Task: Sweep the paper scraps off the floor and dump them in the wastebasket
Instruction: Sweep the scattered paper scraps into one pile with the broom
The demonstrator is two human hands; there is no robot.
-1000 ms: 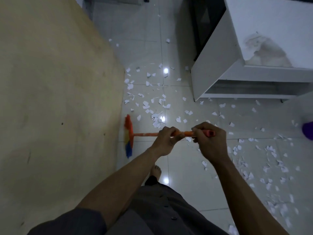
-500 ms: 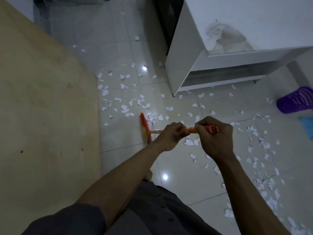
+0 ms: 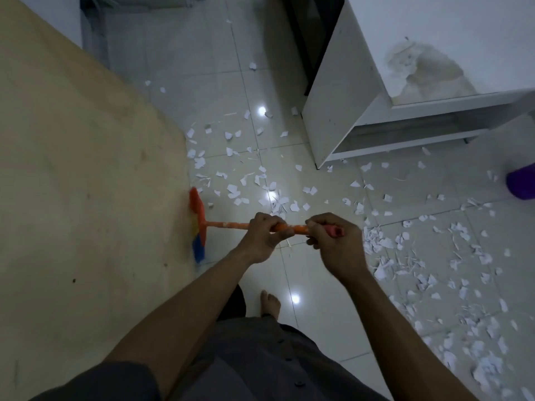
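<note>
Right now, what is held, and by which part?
The broom, by its orange handle: left hand lower down, right hand at the top end.

Both hands (image 3: 265, 237) (image 3: 333, 244) around broom handle (image 3: 228, 225)

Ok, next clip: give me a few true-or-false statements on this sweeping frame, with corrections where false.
1. Both the left hand and the right hand grip the broom handle. True.
2. The broom head touches the white cabinet. False: it sits by the beige panel, apart from the cabinet.
3. The purple wastebasket shows at the right edge. True.
4. The paper scraps are all in the wastebasket. False: they lie scattered over the tiled floor.
</note>
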